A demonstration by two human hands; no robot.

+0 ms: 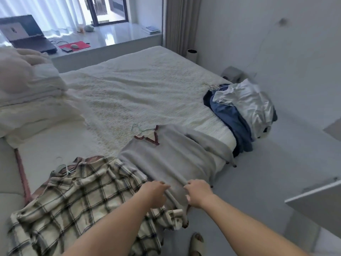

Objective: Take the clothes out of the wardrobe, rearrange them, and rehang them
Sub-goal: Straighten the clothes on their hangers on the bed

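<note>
A grey V-neck sweater (171, 156) with dark red trim lies flat on the bed (140, 89), still on a pale hanger (138, 129) at its collar. My left hand (154, 194) and my right hand (198, 193) both grip its bottom hem at the bed's near edge. To the left lies a cream plaid shirt (77, 202) on its own hanger (63, 169), partly under my left forearm. At the bed's far right corner sits a heap of blue and silvery-white clothes (239, 109) with hangers poking out.
Pillows and a folded duvet (27, 84) are stacked at the left. A window ledge behind the bed holds a laptop (27, 34) and a red mat (74, 46). A grey cabinet edge (313, 198) juts in at the right. My sandalled foot (196, 244) stands on the grey floor.
</note>
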